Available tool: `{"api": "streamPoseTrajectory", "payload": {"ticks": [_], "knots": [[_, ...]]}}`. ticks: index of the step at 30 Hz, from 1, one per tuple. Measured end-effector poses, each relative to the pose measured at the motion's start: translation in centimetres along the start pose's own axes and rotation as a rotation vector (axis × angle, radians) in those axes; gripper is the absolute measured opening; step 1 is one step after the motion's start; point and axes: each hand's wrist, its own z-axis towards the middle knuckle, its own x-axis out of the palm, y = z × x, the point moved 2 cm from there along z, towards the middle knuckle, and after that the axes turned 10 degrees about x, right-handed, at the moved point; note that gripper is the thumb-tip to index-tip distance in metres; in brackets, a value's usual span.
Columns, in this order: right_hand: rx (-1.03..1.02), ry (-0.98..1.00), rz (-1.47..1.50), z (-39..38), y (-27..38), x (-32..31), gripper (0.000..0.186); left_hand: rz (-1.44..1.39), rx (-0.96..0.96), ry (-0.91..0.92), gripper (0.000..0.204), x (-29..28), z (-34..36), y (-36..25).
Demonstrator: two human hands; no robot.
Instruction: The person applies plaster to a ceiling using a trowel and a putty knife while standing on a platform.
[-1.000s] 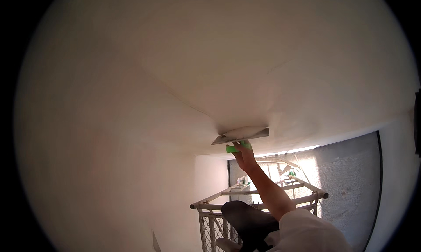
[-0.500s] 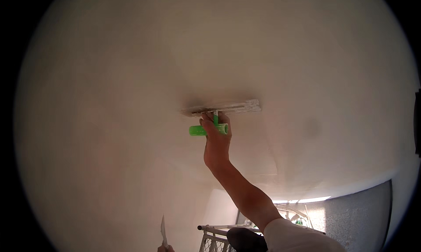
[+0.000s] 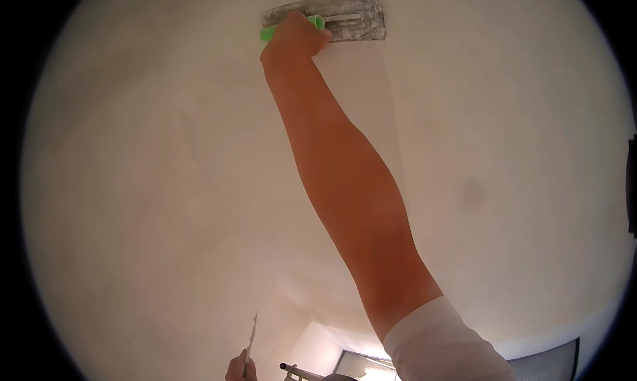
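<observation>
My right hand grips the green handle of a plastering trowel, high up with the arm stretched out. The trowel's wide metal blade is smeared with grey-white plaster and lies against or close to the pale plastered surface. A faint strip with a visible edge runs down from the blade's right end. Low on the left, my left hand is closed on a thin flat blade, seen nearly edge-on, perhaps a putty knife. Its handle is mostly hidden in the fingers.
At the bottom edge a metal rail of a frame shows, with a dark rounded thing beside it. Behind is a bright window-like opening. A grey panel with a dark edge stands at the lower right.
My right hand has moved up and slightly left with the trowel, and its blade now shows its broad face. My left hand has risen a little. Less of the metal frame shows.
</observation>
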Motion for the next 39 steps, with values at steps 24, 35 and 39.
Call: {"api": "streamPoseTrajectory", "payload": {"ticks": [24, 35, 39], "knots": [[-1.072, 0.703, -2.904, -19.5, 2.2, -6.0, 0.021, -0.576, -0.528, 0.101, 0.028, 1.0, -16.0, 1.9], [-0.568, 1.313, -2.906, -34.4, 0.5, -43.9, 0.015, -0.413, -0.597, 0.132, 0.026, -13.6, -18.1, -0.9], [-0.257, 1.392, -3.078, -39.4, 0.1, -56.7, 0.013, -0.301, -0.760, 0.133, 0.027, -17.4, -19.5, -1.0]]}}
